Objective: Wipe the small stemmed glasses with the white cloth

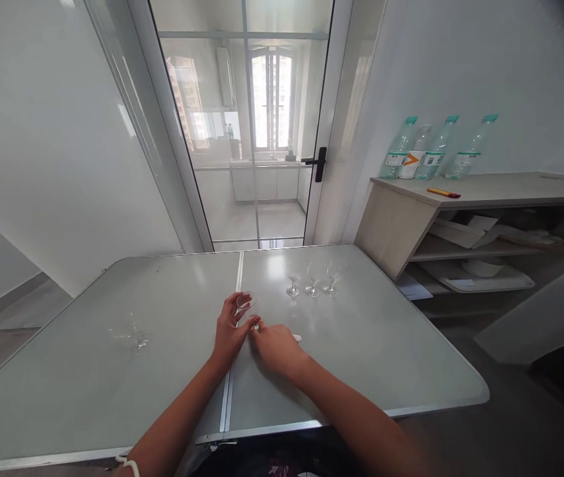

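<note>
Near the table's middle seam, my left hand (232, 328) curls its fingers and thumb round a small clear stemmed glass (246, 302), whose bowl tilts away from me. My right hand (278, 346) is closed, its fingertips pinching at the lower end of the same glass beside my left thumb. A small white thing (297, 338) shows just past the right hand's far side; its kind is unclear. Further back on the right, three clear stemmed glasses stand in a row, among them the middle glass (313, 286). Another clear glass (141, 342) rests on the left half, its outline faint.
The pale glossy table (182, 411) has a metal edge and a seam. Behind it is a glass door (276, 205) with a black handle (319, 163). To the right, a shelf unit (401, 212) carries several bottles (438, 152), an orange-yellow stick-like item (443, 193) and trays (475, 276).
</note>
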The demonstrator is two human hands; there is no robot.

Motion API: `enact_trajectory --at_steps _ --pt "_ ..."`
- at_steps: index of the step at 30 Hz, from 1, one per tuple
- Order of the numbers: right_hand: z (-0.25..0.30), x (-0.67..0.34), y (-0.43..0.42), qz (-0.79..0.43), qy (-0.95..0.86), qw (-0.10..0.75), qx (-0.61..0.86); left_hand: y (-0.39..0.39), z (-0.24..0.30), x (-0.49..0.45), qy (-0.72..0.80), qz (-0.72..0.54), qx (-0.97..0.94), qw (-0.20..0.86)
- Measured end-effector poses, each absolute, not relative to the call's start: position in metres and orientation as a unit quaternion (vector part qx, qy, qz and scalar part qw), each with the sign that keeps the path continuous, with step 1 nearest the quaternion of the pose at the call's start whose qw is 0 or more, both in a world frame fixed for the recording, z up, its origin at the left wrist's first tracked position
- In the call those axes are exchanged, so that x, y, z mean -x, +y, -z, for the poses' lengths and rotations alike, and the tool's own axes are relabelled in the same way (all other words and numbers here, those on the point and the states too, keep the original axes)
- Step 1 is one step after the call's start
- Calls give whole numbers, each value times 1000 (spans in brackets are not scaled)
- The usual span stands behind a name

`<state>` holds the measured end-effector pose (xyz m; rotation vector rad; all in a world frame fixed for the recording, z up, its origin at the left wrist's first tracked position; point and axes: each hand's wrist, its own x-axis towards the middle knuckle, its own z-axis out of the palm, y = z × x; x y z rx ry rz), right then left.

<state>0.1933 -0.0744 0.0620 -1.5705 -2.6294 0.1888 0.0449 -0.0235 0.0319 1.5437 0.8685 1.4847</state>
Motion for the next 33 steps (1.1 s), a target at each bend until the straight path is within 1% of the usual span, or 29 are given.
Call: enact_trajectory --at_steps 9,16,19,26,33 --pt "-68 -185 -88 -66 -838 3 542 -26 -33 -47 378 -589 -627 342" --pt "-63 -181 -89 -48 -835 5 548 -26 -34 -51 379 -552 -659 344" --pt "-63 -181 -88 -65 -812 -9 580 -25 -33 -51 374 -533 -680 338" --pt "-61 -199 -74 -92 -732 -54 673 -23 -32 -45 392 -523 -700 287" --pt "-61 -232 -54 -137 -660 -54 737 -25 -36 -45 410 -527 -690 281"
